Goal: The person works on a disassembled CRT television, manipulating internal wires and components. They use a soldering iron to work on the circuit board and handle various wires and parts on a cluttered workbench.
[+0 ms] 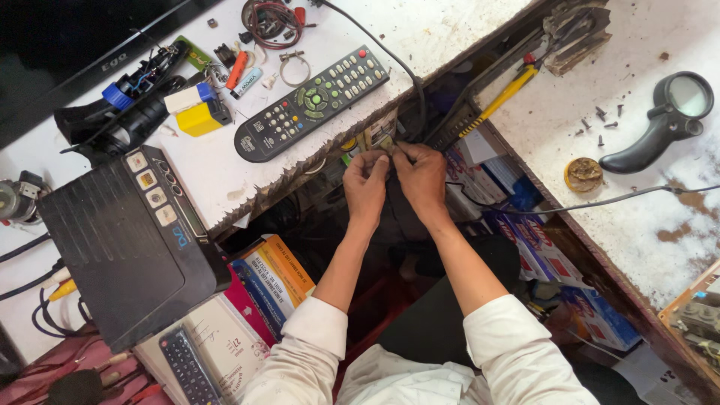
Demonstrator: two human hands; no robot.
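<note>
Small brownish item (387, 142), kind not discernible, held low in the gap between two white worktops, just below the chipped edge of the left worktop (225, 187) and beside a black cable (409, 79) that drops over that edge. Left hand (365, 182): fingers curled together, thumb and fingertips pinching the item from the left. Right hand (422, 176): fingers likewise drawn together, pinching the same item from the right; both hands touch at the fingertips, white sleeves rolled to the elbow. On the left worktop, nearest the hands: a black remote control (311, 103) with grey and green buttons, lying diagonally near the edge. Beyond it: a metal ring (295, 69), a coil of red-brown wire (271, 20), a yellow block (202, 118), a black torch-like tool (112, 127). Further left: a black set-top box (127, 247) with square front buttons, overhanging the worktop edge. Beneath it: stacked boxes and papers (262, 289), and a second, smaller remote (187, 367). On the right worktop (637, 225): a yellow-handled tool (510, 91) at the inner edge, scattered dark screws (600, 124), a round brown tin (583, 174), a black-handled magnifier (664, 120), a thin cable (600, 202) trailing across.
</note>
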